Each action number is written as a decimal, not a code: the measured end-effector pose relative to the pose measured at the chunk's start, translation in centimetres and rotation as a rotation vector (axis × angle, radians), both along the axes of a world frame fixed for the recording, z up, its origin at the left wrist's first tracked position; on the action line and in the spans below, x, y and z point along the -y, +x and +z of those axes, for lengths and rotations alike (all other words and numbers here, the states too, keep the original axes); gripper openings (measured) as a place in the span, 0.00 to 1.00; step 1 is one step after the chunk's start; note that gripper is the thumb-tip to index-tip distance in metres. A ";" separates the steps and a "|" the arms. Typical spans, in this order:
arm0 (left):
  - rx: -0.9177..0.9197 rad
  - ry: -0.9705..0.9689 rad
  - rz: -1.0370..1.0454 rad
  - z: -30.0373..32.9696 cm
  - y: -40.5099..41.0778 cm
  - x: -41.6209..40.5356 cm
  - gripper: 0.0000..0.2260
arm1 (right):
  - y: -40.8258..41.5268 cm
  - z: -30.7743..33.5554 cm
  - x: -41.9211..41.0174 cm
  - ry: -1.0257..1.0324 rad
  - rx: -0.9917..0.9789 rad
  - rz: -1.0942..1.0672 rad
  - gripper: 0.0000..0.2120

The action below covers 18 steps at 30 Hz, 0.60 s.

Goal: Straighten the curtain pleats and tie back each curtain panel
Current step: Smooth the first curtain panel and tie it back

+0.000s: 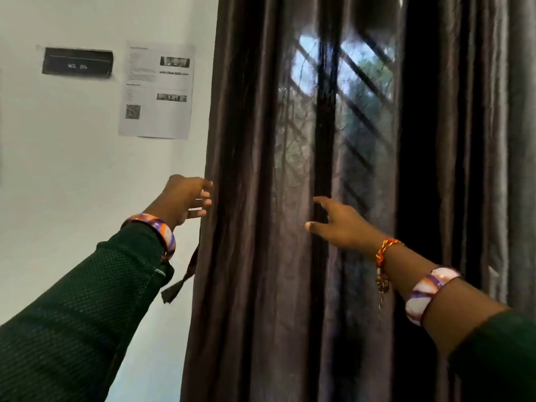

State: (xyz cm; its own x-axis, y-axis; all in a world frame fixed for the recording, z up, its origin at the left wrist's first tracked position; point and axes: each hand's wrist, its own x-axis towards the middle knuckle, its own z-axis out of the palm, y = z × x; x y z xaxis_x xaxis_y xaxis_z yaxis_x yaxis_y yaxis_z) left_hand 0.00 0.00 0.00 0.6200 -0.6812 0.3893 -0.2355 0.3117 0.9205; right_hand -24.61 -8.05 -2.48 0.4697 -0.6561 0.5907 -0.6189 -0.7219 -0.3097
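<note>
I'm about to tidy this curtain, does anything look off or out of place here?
The tie-back strap dangles loose by the curtain panel's left edge, tying nothing. The panel hangs in uneven folds. The left hand is at its edge, the right hand on its front. Nothing looks damaged.

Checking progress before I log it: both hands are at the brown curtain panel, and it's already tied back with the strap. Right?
Not quite. In the head view both hands, left and right, are at the brown curtain panel, but it hangs loose; the strap dangles untied beside its left edge.
</note>
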 end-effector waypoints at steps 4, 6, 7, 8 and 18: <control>-0.086 0.011 -0.033 0.0 3.0 2.4 0.04 | 3.5 -0.7 3.7 0.058 0.170 0.018 0.27; -0.103 0.016 -0.041 -0.1 4.1 3.6 0.04 | 5.4 -1.3 5.6 0.106 0.292 -0.004 0.30; -0.098 0.009 -0.041 -0.2 4.4 4.0 0.05 | 5.9 -1.5 6.3 0.112 0.350 -0.020 0.32; -0.070 0.005 -0.040 -0.4 4.6 4.3 0.06 | 6.3 -1.6 6.6 0.102 0.401 -0.042 0.33; 0.368 -0.056 -0.017 -2.2 4.7 8.3 0.24 | 10.0 -3.8 8.9 -0.106 0.499 -0.228 0.13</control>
